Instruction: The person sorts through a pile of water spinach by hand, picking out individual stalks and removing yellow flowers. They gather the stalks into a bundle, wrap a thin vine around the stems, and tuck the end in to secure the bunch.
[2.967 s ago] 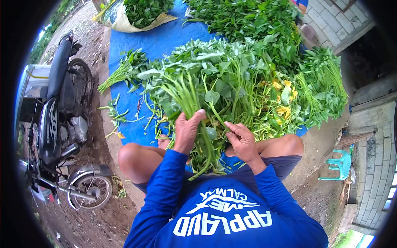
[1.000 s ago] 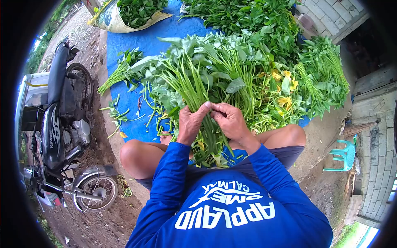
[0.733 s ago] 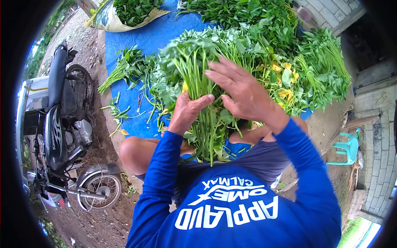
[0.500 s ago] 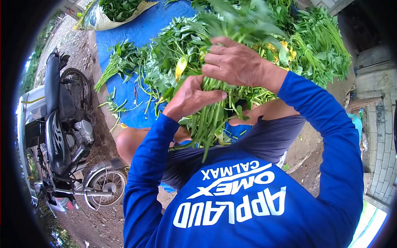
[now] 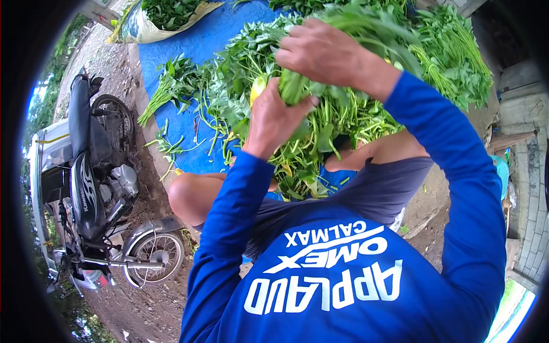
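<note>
A bunch of leafy green stems (image 5: 293,87), which looks like water spinach, is held between my two hands above the pile. My left hand (image 5: 273,117) wraps round the lower part of the stems, its thumb lying across the near side. Higher up, my right hand (image 5: 320,52) is closed over the same bunch, with its fingers curled. The leaves (image 5: 366,28) fan out to the upper right and are blurred by motion. A yellow leaf (image 5: 258,88) shows just beside my left hand. Below, loose greens (image 5: 331,123) and cut stems lie heaped in front of my crossed legs.
A blue tarp (image 5: 183,134) lies under the greens. A small bunch (image 5: 171,83) rests at its left, and tied bunches (image 5: 452,57) lie at the right. An open sack (image 5: 128,26) of leaves stands at the back left. Left of the tarp is a motorcycle (image 5: 91,188).
Both hands have moved up and away from my body with the bunch. The stem ends that hung below my left hand no longer show there.
</note>
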`<state>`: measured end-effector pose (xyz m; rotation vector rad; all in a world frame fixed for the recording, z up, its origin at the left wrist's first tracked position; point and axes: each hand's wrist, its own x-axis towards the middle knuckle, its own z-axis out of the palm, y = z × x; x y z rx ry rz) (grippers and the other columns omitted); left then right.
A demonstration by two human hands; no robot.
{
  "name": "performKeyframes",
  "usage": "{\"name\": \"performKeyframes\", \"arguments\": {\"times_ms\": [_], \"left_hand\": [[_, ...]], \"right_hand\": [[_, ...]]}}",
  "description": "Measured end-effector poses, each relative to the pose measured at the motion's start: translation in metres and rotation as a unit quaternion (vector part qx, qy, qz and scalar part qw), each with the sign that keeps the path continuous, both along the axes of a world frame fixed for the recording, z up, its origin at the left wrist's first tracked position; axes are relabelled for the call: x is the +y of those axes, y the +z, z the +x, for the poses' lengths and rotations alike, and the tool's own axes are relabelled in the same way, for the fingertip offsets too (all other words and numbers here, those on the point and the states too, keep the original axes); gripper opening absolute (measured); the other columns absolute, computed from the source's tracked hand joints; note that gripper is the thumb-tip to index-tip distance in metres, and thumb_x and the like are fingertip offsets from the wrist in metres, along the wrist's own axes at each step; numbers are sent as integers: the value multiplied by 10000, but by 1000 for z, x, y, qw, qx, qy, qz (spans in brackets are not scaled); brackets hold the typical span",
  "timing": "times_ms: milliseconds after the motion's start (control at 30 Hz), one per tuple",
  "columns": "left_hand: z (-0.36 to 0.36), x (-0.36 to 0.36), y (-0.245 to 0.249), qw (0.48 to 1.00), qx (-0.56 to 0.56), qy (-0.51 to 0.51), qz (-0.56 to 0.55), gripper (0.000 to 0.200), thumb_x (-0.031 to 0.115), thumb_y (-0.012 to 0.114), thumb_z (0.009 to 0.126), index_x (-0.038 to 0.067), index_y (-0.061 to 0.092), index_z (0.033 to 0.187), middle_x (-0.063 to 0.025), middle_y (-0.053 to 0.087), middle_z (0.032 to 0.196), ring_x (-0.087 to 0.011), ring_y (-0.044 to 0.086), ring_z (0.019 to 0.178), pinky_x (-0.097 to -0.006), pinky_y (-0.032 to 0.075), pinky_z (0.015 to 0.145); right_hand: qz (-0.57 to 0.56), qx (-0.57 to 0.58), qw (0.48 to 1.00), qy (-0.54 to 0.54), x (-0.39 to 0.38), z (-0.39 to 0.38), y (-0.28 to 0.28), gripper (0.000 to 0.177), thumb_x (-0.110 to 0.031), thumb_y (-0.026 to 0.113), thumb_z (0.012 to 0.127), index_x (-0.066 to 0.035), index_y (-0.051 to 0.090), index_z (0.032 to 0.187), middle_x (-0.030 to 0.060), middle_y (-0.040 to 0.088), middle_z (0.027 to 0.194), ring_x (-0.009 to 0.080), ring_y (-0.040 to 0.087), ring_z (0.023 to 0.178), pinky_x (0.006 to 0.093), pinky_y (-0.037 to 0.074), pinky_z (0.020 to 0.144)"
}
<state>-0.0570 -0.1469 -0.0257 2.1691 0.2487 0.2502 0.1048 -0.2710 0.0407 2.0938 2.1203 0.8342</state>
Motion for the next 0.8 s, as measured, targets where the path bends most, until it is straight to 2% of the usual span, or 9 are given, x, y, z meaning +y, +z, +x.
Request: {"name": "performKeyframes", "arguments": {"times_ms": [100, 167, 233, 300, 367, 433, 600, 733, 800], "left_hand": [[26, 5, -40, 974, 76, 21, -212, 488, 410, 837, 965, 53, 708, 1272, -47, 738, 1042, -189, 684, 845, -403, 595, 797], [30, 8, -60, 926, 44, 51, -373, 356, 365, 795, 1016, 78, 734, 1220, 21, 703, 934, -112, 629, 756, -350, 571, 685], [21, 16, -60, 902, 12, 68, -427, 322, 338, 775, 1044, 67, 732, 1212, 68, 647, 896, -72, 585, 776, -290, 497, 654], [18, 37, -76, 908, -2, 73, -412, 339, 350, 782, 1040, 66, 727, 1216, 61, 644, 908, -75, 557, 759, -285, 473, 647], [18, 45, -85, 899, 0, 102, -426, 350, 373, 765, 1050, 66, 718, 1211, 38, 644, 924, -67, 515, 737, -287, 473, 652], [18, 39, -77, 905, 9, 144, -400, 333, 376, 754, 1057, 76, 716, 1197, 30, 639, 927, -65, 515, 732, -290, 482, 653], [11, 32, -69, 836, 10, 144, -530, 361, 382, 739, 1059, 51, 698, 1195, -47, 734, 977, -170, 699, 753, -355, 574, 630], [6, 30, -64, 842, 17, 188, -506, 465, 460, 649, 1101, 15, 705, 1227, -83, 755, 993, -191, 725, 785, -380, 620, 678], [4, 33, -69, 827, 1, 193, -528, 434, 437, 694, 1079, 22, 696, 1207, -82, 749, 987, -182, 723, 757, -364, 615, 643]], "right_hand": [[-4, 15, 999, 32, 23, 23, -23, 56, -178, 677, 920, -127, 675, 943, 41, 696, 948, 242, 698, 1044, 428, 542, 931], [135, -69, 988, 7, 15, 18, -26, 165, -231, 682, 1013, -75, 694, 1064, 56, 733, 956, 192, 716, 892, 388, 609, 847], [236, 16, 972, -14, 14, -1, -20, 190, -232, 688, 1012, -55, 710, 1077, 74, 747, 961, 217, 724, 888, 401, 616, 841], [279, 259, 924, -42, 4, -33, -8, 133, -179, 695, 916, -68, 722, 983, 96, 738, 965, 315, 719, 1030, 467, 564, 913], [138, 517, 814, -225, -13, -91, -3, 213, -197, 705, 925, -18, 756, 1029, 145, 766, 965, 378, 731, 941, 477, 579, 845], [52, 525, 816, -238, -23, -118, -60, 264, -246, 751, 941, 8, 768, 1010, 184, 760, 910, 352, 738, 827, 455, 580, 791], [290, 820, 475, -131, 4, -139, -149, 256, -268, 773, 1014, -12, 773, 1019, 44, 785, 934, 122, 702, 803, 314, 549, 730], [333, 881, 290, -171, -7, -139, -143, 158, -258, 703, 1085, -103, 734, 1073, 10, 783, 959, 112, 692, 801, 307, 556, 778], [370, 917, 97, -111, -16, -133, -130, 145, -247, 651, 1114, -115, 711, 1111, 22, 768, 919, 145, 687, 776, 338, 557, 785]]}}
